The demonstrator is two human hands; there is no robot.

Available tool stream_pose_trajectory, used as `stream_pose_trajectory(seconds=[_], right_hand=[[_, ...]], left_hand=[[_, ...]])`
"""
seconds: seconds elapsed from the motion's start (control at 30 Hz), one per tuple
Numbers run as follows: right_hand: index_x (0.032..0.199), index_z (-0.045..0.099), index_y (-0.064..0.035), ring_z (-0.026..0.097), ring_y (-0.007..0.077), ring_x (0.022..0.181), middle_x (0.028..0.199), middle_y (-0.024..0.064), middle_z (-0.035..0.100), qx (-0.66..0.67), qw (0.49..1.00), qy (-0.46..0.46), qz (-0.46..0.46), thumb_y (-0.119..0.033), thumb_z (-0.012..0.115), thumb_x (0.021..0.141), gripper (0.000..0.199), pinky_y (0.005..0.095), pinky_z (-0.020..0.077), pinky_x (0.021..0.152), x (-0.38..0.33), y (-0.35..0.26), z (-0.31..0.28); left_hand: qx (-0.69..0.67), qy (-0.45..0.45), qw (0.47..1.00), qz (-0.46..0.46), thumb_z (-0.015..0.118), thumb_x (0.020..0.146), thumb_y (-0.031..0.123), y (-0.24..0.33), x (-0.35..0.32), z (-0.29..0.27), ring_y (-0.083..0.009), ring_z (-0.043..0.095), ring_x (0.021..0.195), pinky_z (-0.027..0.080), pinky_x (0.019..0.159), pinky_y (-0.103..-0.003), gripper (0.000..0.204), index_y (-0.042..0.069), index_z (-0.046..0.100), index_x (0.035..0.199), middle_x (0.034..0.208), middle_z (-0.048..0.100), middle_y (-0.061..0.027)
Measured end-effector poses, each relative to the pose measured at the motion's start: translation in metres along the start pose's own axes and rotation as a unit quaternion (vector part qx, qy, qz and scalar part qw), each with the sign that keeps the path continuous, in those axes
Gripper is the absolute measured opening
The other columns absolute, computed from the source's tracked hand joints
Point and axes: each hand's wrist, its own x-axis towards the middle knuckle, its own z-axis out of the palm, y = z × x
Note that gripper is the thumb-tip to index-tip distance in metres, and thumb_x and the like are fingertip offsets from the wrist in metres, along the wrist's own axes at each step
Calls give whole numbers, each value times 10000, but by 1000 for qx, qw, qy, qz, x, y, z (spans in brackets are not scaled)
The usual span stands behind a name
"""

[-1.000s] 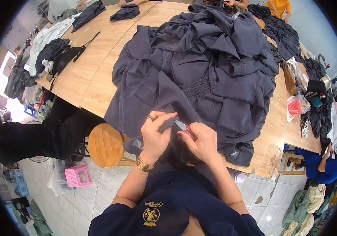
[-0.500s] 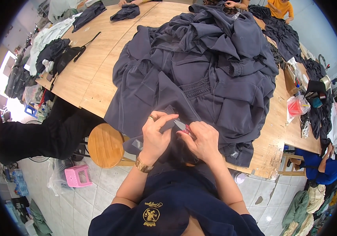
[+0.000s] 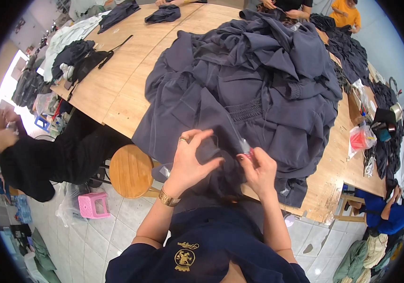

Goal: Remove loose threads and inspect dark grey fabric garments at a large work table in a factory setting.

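Note:
A big heap of dark grey garments (image 3: 286,132), some with gathered elastic waistbands, covers the table in front of me. My right hand (image 3: 261,172) is closed round small red-handled thread snips (image 3: 249,153), their metal blades pointing away from me over the near side of the heap. To its left, my left hand (image 3: 192,160) is open, thumb and fingers spread, just above the grey cloth. I cannot make out any thread between its fingers. Part of a garment hangs over the near table edge between my forearms.
The wooden table (image 3: 122,94) carries a black bag (image 3: 86,66) at the left. A round stool (image 3: 130,172) and a pink plastic stool (image 3: 93,206) stand left. A person in black (image 3: 46,160) sits there; others work at the far side and right. A red-filled plastic bag (image 3: 363,137) hangs right.
My hands have moved apart: the right hand with the snips has shifted right, and the left hand's fingers have spread. The person at the left has raised a hand toward the head.

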Motion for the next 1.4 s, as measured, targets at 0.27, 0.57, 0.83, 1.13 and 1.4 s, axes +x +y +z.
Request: stream_pose_trajectory(seconds=[0.27,0.57,0.83,1.13,1.4], right_hand=[[711,463,-16,373,41,605,622,-40,430,70,996,42,38,-145,638,884,278,210,307,519,16,31,-25],[740,501,-55,411,21,531,604,-45,447,247,954,107,133,-195,611,914,249,190,327,483,18,83,-29],[668,426,-59,388,28,513,579,-49,423,189,971,102,105,-204,645,891,345,199,311,470,26,96,-12],[689,448,-60,391,27,522,592,-53,432,215,964,101,120,-203,645,894,318,198,314,472,26,104,-13],[682,447,-57,387,31,514,577,-52,424,195,969,107,108,-184,634,895,311,205,316,462,24,104,-13]], left_hand=[[74,-125,987,-72,851,588,267,-42,6,6,-484,552,1035,458,930,-457,1037,171,267,1439,1367,335,-332],[-169,-379,910,16,782,706,179,-36,90,-57,-108,592,857,464,788,-271,360,30,606,983,906,661,-51],[139,231,957,104,784,686,391,-50,282,-220,-266,629,963,476,868,-347,568,16,605,1072,1032,657,-145],[164,133,976,58,701,733,331,-89,307,-167,-260,662,849,511,793,-360,333,63,678,930,908,685,-130],[329,-242,899,-157,666,769,509,-170,166,-5,-334,639,897,510,768,-391,547,21,653,1017,977,661,-196]])
